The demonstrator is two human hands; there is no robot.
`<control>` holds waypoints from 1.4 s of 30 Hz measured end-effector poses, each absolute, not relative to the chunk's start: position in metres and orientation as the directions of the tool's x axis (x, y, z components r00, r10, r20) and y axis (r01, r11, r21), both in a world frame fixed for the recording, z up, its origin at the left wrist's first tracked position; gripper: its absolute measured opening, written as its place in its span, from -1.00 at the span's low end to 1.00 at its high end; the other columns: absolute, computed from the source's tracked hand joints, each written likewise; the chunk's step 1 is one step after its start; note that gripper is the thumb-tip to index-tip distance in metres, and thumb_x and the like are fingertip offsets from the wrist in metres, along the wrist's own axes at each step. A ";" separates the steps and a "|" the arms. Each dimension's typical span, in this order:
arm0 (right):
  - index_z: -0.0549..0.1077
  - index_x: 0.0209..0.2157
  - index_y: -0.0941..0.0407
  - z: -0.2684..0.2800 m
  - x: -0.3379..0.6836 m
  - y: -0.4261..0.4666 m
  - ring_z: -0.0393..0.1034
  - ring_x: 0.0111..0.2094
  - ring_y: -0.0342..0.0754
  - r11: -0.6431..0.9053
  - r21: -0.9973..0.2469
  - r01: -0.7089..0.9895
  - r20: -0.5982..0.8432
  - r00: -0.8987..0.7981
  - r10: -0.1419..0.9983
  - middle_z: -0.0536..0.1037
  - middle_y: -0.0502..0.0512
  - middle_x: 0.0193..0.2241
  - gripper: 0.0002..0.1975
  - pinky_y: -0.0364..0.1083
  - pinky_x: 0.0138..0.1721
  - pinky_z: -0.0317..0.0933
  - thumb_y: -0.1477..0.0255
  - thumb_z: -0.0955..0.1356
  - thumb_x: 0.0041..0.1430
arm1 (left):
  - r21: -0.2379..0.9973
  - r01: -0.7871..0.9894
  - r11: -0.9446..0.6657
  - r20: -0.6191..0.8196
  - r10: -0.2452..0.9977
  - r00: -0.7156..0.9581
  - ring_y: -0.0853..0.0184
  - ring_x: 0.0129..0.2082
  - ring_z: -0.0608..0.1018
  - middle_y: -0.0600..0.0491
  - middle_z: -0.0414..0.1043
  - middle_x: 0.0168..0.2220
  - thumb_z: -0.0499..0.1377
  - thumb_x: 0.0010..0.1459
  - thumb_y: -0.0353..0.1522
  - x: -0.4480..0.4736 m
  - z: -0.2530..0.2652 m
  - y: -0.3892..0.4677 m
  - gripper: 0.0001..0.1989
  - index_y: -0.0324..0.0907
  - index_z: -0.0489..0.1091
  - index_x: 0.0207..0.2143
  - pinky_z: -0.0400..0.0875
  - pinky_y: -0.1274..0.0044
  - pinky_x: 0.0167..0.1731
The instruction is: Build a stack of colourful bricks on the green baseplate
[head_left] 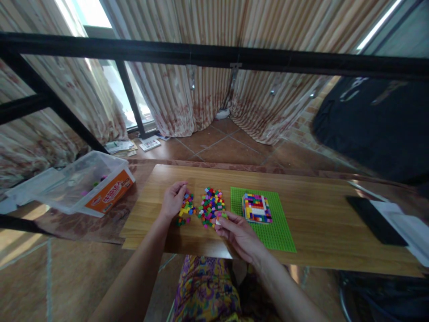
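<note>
My left hand (173, 201) hovers at the far side of a small pile of coloured toy bricks (186, 210). Its fingertips are drawn together, and whatever they hold, if anything, is too small to make out. Between thumb and fingers of my right hand (238, 232) are a few small toy bricks, green, pink and white. This hand is at the near right edge of a larger heap of loose bricks (210, 202). To its right, a green baseplate (281, 232) carries a low, multicoloured brick build (257, 208) with a white patch in its middle.
A clear plastic box (72, 197) with an orange label and some bricks inside stands left of the wooden table (321, 214). A black flat object (373, 219) and white papers (407, 223) lie at the right end. A dark metal rail (208, 54) crosses before the curtains.
</note>
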State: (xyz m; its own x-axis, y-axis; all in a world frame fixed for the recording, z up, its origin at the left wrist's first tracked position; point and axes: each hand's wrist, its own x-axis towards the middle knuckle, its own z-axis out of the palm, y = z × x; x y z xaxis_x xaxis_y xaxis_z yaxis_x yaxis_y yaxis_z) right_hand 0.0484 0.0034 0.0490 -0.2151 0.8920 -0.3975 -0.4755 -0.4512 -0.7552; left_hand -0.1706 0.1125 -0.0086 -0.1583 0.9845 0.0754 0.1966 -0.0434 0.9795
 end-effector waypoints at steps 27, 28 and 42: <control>0.50 -0.25 0.20 0.038 0.034 0.057 0.39 -0.65 -0.18 -0.511 -0.844 -0.161 -0.497 -0.124 0.859 0.55 0.04 -0.61 -0.74 -0.21 -0.64 0.33 0.38 0.49 0.01 | 0.979 0.199 -0.049 0.082 0.984 -0.160 0.43 -0.59 0.45 0.07 0.50 -0.51 0.19 0.06 -0.04 -0.170 -0.007 0.112 -0.55 -0.21 0.50 -0.19 0.31 0.61 -0.59; 0.50 -0.24 0.20 0.039 0.034 0.058 0.39 -0.65 -0.18 -0.513 -0.845 -0.150 -0.498 -0.127 0.858 0.55 0.03 -0.61 -0.74 -0.21 -0.63 0.34 0.40 0.48 0.03 | 0.979 0.196 -0.047 0.079 0.984 -0.159 0.43 -0.60 0.44 0.07 0.50 -0.51 0.19 0.06 -0.04 -0.170 -0.006 0.112 -0.54 -0.22 0.50 -0.19 0.30 0.61 -0.60; 0.54 -0.23 0.15 0.040 0.051 0.033 0.57 -0.30 -0.03 -0.349 -0.911 -0.220 -0.306 -0.208 0.929 0.65 0.15 -0.33 -0.60 -0.07 -0.22 0.43 0.26 0.53 -0.13 | 0.972 0.229 -0.061 0.098 0.983 -0.156 0.41 -0.56 0.48 0.06 0.52 -0.49 0.17 0.09 -0.07 -0.172 -0.010 0.114 -0.57 -0.21 0.50 -0.18 0.35 0.60 -0.57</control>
